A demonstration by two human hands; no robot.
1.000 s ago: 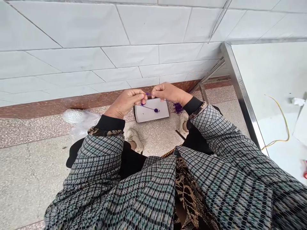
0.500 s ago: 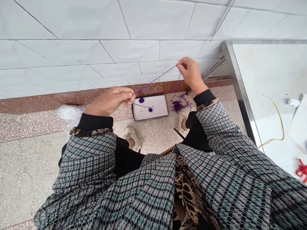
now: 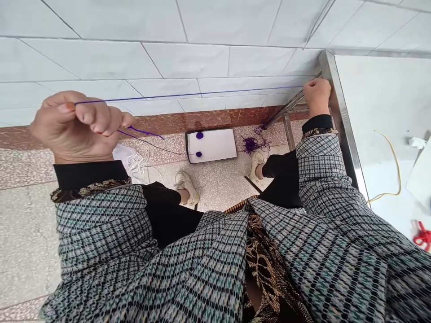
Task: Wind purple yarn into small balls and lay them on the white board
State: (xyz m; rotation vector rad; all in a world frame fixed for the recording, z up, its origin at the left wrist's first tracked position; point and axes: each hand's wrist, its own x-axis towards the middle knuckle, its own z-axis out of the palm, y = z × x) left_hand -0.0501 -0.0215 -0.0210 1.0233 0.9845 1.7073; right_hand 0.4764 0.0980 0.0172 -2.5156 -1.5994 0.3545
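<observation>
A purple yarn strand (image 3: 202, 93) is stretched nearly level between my two hands, held well apart. My left hand (image 3: 81, 119) pinches one end between thumb and forefinger, with the other fingers curled; a short purple tail hangs out below them. My right hand (image 3: 317, 94) is closed in a fist around the far end, close to the table's metal frame. From below my left hand, a thin strand runs down to a small purple yarn ball (image 3: 198, 154) in the shallow white box (image 3: 218, 146) on the floor. Another purple ball (image 3: 200, 135) lies in the same box.
A loose purple yarn tangle (image 3: 251, 144) lies on the floor right of the box. White cord (image 3: 137, 163) lies by a plastic bag at the left. The white table (image 3: 377, 98) at right bears a yellow cord (image 3: 397, 166) and a red knotted cord (image 3: 422, 237). A tiled wall is in front.
My hands have moved far apart, left hand leftward and right hand rightward, with a longer strand now taut between them. The lower yarn ball has shifted left inside the box.
</observation>
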